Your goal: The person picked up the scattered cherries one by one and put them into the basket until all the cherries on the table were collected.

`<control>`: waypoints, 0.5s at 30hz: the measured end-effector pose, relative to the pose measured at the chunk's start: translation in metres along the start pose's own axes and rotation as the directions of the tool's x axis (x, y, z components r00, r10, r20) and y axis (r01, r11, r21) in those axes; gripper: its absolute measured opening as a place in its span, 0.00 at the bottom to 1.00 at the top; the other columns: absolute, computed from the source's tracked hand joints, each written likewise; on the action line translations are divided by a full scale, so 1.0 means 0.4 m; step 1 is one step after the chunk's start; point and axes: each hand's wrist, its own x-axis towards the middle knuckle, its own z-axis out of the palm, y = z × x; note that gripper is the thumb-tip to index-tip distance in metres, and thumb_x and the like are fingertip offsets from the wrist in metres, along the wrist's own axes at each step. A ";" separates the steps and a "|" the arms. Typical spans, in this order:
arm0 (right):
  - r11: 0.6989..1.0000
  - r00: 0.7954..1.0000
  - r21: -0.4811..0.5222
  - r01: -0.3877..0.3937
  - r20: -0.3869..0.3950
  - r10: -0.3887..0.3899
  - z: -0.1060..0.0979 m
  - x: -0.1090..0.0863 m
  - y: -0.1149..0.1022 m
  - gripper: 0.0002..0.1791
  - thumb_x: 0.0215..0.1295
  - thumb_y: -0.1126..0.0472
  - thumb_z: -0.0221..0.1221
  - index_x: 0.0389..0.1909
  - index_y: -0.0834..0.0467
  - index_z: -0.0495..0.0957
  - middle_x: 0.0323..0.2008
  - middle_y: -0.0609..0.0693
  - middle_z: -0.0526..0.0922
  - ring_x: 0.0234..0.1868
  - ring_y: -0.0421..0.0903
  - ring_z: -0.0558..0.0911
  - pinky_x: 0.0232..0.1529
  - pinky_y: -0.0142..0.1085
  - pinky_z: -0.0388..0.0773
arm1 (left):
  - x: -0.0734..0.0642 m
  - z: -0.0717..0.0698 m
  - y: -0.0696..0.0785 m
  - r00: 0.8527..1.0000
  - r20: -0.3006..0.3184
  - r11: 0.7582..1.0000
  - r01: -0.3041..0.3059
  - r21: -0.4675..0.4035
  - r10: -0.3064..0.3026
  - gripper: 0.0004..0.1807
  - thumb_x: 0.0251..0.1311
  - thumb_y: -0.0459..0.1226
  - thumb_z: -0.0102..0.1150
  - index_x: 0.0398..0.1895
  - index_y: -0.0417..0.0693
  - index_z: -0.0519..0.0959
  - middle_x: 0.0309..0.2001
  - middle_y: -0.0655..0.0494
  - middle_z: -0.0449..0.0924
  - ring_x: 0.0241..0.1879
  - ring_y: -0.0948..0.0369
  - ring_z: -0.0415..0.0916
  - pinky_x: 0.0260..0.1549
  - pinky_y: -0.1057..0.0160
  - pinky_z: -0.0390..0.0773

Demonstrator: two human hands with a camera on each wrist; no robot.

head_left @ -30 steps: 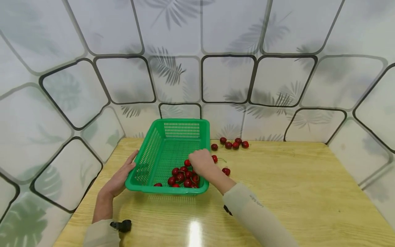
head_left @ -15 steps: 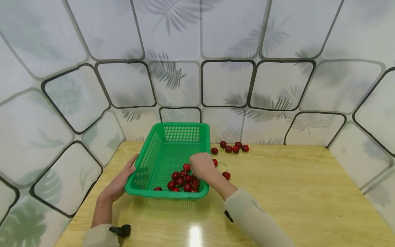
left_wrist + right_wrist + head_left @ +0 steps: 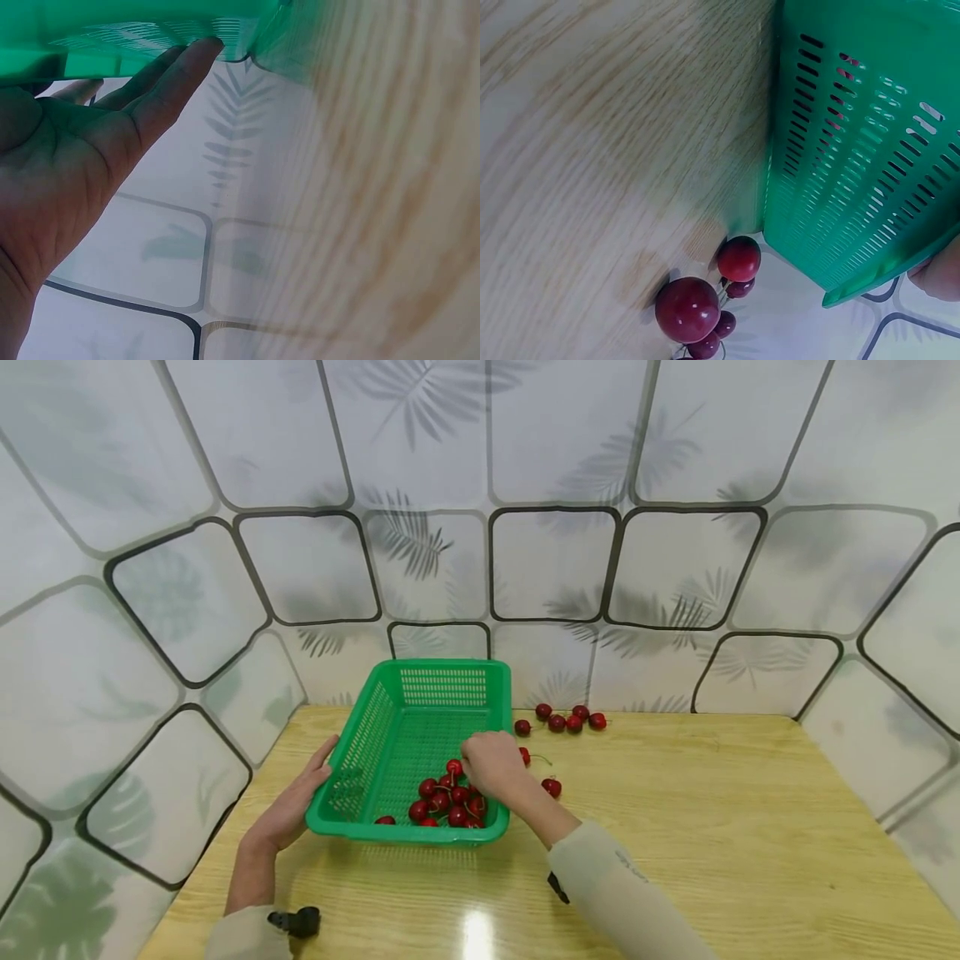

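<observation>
A green plastic basket (image 3: 405, 835) with slotted walls stands on the wooden table. A heap of dark red cherries (image 3: 440, 802) lies toward its front right, most with stems. At the basket's left side, my left hand (image 3: 291, 802) rests against the outer wall, its fingers fairly straight; the left wrist view shows the fingers (image 3: 176, 82) touching the slotted wall. My right hand (image 3: 495, 764) lies curled over the right rim, gripping it, with the fingertips hidden from the head view. Only a small part of that hand (image 3: 939, 276) shows beside the rim in the right wrist view.
Several loose cherries (image 3: 573, 723) lie on the table to the right of the basket, toward the back. Closer to my right wrist is another cherry (image 3: 551, 787). A patterned wall covering (image 3: 555, 564) rises behind the table (image 3: 697, 827) and along both sides.
The whole head view has shifted slightly downward since a second ago. Both hands keep their places at the basket, and the cherries lie as before.
</observation>
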 end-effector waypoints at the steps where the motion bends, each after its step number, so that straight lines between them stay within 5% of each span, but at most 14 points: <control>1: 1.000 1.000 0.002 -0.001 0.001 0.001 0.001 0.000 0.000 0.29 0.64 0.65 0.61 0.09 0.49 0.56 0.12 0.42 0.57 0.18 0.39 0.56 0.20 0.32 0.55 | 0.000 0.000 0.000 1.000 -0.001 1.000 0.001 -0.002 -0.001 0.35 0.82 0.48 0.27 0.80 0.55 0.26 0.78 0.40 0.24 0.56 0.67 0.72 0.49 0.68 0.75; 15: 0.999 0.999 0.027 -0.031 0.014 0.031 0.008 0.004 0.006 0.26 0.65 0.64 0.60 0.09 0.49 0.62 0.12 0.42 0.63 0.17 0.39 0.60 0.19 0.32 0.58 | -0.001 0.002 0.001 1.000 -0.005 1.000 0.001 0.010 -0.001 0.35 0.81 0.49 0.28 0.80 0.57 0.27 0.78 0.44 0.20 0.59 0.73 0.65 0.51 0.71 0.73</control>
